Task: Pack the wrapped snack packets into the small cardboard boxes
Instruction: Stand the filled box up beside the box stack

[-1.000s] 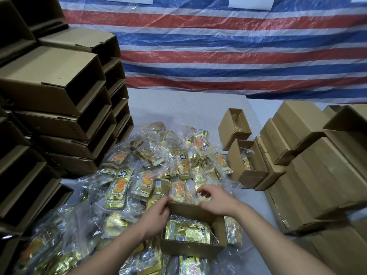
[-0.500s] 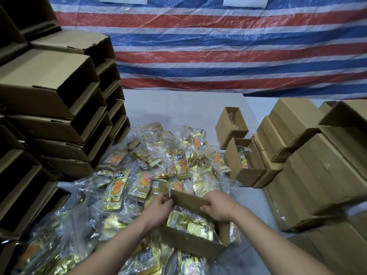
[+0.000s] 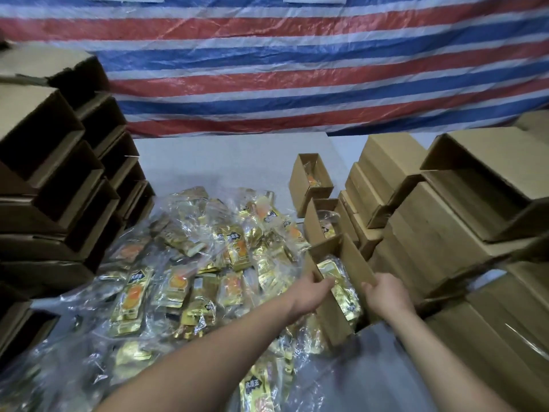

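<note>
I hold a small open cardboard box (image 3: pixel 355 260) with gold wrapped snack packets (image 3: pixel 338 281) inside, raised and turned at the right of the pile. My left hand (image 3: pixel 312 295) grips its left wall, fingers curled over the rim. My right hand (image 3: pixel 384 292) grips its right wall. A big heap of gold and orange snack packets (image 3: pixel 184 281) in clear wrap covers the table in front of me. Two more small open boxes, one (image 3: pixel 310 181) farther and one (image 3: pixel 322 221) nearer, stand beyond the held box, each with a packet inside.
Stacks of empty dark-mouthed cardboard boxes (image 3: pixel 59 179) line the left side. Stacked cardboard boxes (image 3: pixel 445 221) fill the right side, close to the held box. Grey table top (image 3: pixel 231 162) shows beyond the heap. A striped red, white and blue tarp (image 3: pixel 297 69) hangs behind.
Both hands lifted the filled box off the pile, turned it lengthwise and carried it right, toward the boxes on the right. My view shifted right too.
</note>
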Demonstrator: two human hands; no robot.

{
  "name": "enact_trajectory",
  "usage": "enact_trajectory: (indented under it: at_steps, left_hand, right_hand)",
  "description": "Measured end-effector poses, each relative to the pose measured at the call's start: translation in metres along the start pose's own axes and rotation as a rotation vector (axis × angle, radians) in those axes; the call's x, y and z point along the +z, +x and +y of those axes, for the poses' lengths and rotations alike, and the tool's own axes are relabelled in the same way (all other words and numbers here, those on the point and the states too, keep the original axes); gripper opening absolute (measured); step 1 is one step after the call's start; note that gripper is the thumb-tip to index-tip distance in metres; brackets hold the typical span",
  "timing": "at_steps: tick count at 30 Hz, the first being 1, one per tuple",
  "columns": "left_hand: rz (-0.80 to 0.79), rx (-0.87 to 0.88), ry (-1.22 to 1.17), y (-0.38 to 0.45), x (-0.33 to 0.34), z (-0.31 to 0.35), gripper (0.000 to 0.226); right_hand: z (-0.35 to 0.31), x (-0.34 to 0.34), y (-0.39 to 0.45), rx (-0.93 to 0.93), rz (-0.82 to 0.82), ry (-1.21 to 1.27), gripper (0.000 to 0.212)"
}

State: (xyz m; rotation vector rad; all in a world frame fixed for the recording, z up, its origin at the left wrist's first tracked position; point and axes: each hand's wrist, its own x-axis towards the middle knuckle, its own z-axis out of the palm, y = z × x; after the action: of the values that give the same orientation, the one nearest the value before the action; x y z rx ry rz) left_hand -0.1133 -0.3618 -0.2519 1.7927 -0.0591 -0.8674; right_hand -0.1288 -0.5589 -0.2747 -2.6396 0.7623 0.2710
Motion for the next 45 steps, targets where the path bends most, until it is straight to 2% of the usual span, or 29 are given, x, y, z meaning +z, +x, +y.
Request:
enact_trajectory:
  at_steps: [8,16,21,26,31,33,34,37,38,40,45]
  left_hand:
    - [-0.037,-0.082,0.141,0.049,0.055,0.000,0.042]
    - [-0.040,-0.116,0.140,0.089,0.080,0.002,0.050]
    - [-0.034,-0.191,0.133,0.110,0.085,0.000,0.037]
    - [-0.040,-0.122,0.143,0.125,0.080,-0.003,0.058]
    - [-0.114,-0.096,0.104,0.121,0.077,-0.014,0.057]
    - [-0.122,-0.061,0.240,0.116,0.072,-0.028,0.058]
    - [-0.138,-0.029,0.409,0.114,0.067,-0.038,0.058]
    - [-0.219,0.080,1.142,0.108,0.046,-0.082,0.057]
    - [-0.238,0.093,1.292,0.105,0.040,-0.096,0.059]
    - [-0.228,0.102,1.426,0.098,0.031,-0.118,0.063]
    - [-0.219,0.107,1.503,0.086,0.017,-0.123,0.059]
  right_hand:
    - [0.050,0.008,0.003,0.159,0.005,0.047,0.028]
    - [0.062,0.011,0.026,0.235,-0.028,0.121,0.036]
    - [0.065,0.018,0.045,0.227,-0.074,0.116,0.024]
    - [0.063,0.023,0.058,0.179,-0.039,0.124,0.011]
    - [0.071,0.030,0.058,0.156,-0.065,0.084,0.011]
    - [0.072,0.031,0.056,0.143,-0.058,0.081,0.013]
    - [0.072,0.032,0.055,0.137,-0.052,0.082,0.012]
    - [0.071,0.031,0.055,0.121,-0.039,0.069,0.011]
    - [0.071,0.030,0.055,0.121,-0.044,0.061,0.010]
    - [0.072,0.030,0.055,0.123,-0.061,0.047,0.013]
    - [0.075,0.031,0.052,0.172,-0.093,0.060,0.026]
